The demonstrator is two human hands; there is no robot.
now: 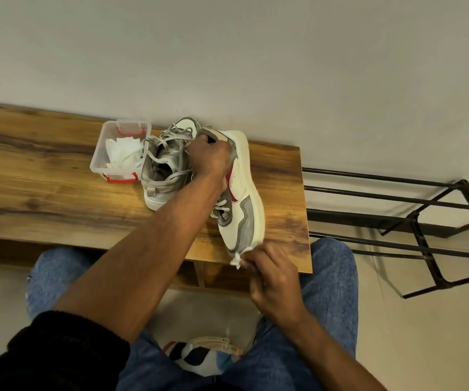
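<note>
Wooden worktop (44, 176) against a plain pale wall; you sit at its near edge, knees in blue jeans below it.

Landmark: white-and-grey sneaker (246, 179) with a red stripe, near the worktop's right end. It is tipped onto its side, sole turned right, heel toward the wall, toe toward you at the front edge.

- Your left grip (209, 159) is at the sneaker's heel end, fingers curled over the collar and into the opening, holding it.
- Your right grip (272, 277) sits just off the sneaker's toe, fingers pressed together and pinching a small white wipe (237, 261). The wipe touches the toe tip.
- Second sneaker (162, 170), grey with loose laces, stands upright just left of the landmark sneaker.
- Clear plastic box (97, 162) with red clasps is further left of the sneaker, past the second one, with white tissues (123, 155) inside.
- Black metal rack (425, 218) is on the floor, well right of the sneaker.
- Patterned bag (196, 356) is on the floor nearer you than the sneaker, between your knees, partly hidden.
</note>
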